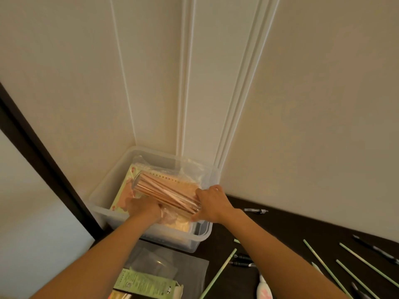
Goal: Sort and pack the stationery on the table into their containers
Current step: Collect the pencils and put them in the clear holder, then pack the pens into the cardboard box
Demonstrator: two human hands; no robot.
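Note:
A bundle of pink pencils in a clear pack (pixel 166 190) lies slanted inside a translucent plastic bin (pixel 200 234) in the table's far left corner. My left hand (pixel 142 209) grips the pack's near side, and my right hand (pixel 212 202) holds its right end over the bin. Under the pack sit a yellow-green booklet (pixel 123 193) and plastic-wrapped notepaper. Loose green pencils (pixel 220 275) and black pens (pixel 255 210) lie on the dark table to the right.
A clear flat lid (pixel 168 264) and a green cardboard box (pixel 142 281) lie in front of the bin. A white and pink item (pixel 264 288) sits near the front edge. Cream walls close in behind and to the left of the table.

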